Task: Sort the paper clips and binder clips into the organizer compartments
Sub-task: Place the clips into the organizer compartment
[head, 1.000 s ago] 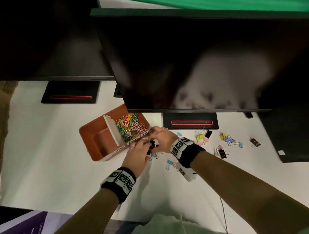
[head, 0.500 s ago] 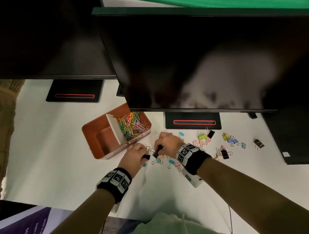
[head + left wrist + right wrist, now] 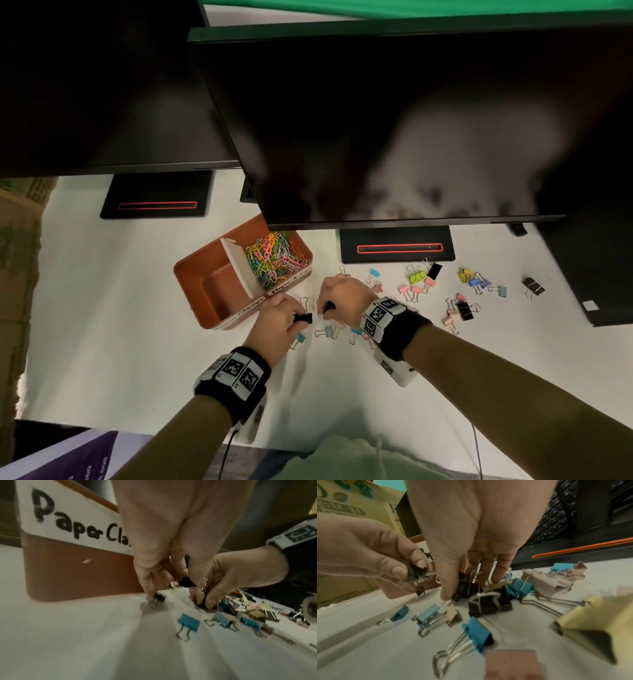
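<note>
An orange-brown organizer (image 3: 222, 301) stands on the white table. Its right compartment is full of coloured paper clips (image 3: 274, 257) and its left compartment holds nothing. Just in front of it, my left hand (image 3: 301, 317) pinches a small black binder clip (image 3: 187, 582) by thumb and fingers. A second small black clip (image 3: 158, 597) lies at that hand's fingertip. My right hand (image 3: 325, 306) is close beside it, and its thumb and fingers pinch another black binder clip (image 3: 464, 586) on the table. Several loose blue binder clips (image 3: 329, 331) and pink binder clips (image 3: 416, 291) lie near the hands.
More binder clips, among them a yellow one (image 3: 416, 278) and a black one (image 3: 532, 286), are scattered to the right. Two dark monitors overhang the back of the table, their stands (image 3: 397, 245) behind the clips. A black device (image 3: 603, 274) sits at the far right and a cardboard box (image 3: 20, 274) at the left.
Both hands have drawn back from the organizer's front corner towards me and parted a little. Each now pinches its own black binder clip.
</note>
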Available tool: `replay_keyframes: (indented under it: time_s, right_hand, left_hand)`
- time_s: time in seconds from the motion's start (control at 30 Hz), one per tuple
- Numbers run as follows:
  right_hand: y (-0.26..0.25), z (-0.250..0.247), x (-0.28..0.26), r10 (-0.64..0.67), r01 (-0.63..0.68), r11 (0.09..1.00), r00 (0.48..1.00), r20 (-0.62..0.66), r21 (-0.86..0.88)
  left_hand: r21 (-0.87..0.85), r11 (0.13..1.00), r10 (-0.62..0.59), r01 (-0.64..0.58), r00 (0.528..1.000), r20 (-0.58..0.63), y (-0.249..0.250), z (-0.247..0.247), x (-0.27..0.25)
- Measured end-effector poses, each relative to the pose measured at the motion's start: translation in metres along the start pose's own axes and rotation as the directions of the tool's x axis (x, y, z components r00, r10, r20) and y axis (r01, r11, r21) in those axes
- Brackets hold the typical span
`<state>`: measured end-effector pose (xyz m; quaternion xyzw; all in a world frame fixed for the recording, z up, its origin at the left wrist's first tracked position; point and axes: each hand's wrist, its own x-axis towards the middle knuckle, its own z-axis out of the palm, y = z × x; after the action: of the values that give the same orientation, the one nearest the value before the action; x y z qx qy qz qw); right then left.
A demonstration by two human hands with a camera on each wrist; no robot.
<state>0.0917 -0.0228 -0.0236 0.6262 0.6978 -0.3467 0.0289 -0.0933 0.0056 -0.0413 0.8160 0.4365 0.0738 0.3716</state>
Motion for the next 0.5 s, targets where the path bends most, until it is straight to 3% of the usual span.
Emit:
replay_keyframes:
  time_s: [0.3, 0.5]
  right_hand:
    - [-0.004, -0.002, -0.006, -0.022, 0.025, 0.995, 0.999, -0.031, 0.101]
    - [-0.038, -0.029, -0.011, -0.152, 0.19, 0.96, 0.971, -0.186, 0.206]
  left_hand:
    - [-0.116, 0.987, 0.1, -0.108, 0.992, -0.072, 0.024, -0.034, -0.016]
    - [-0.098, 0.989, 0.084, -0.109, 0.969, -0.232, 0.015, -0.095, -0.029]
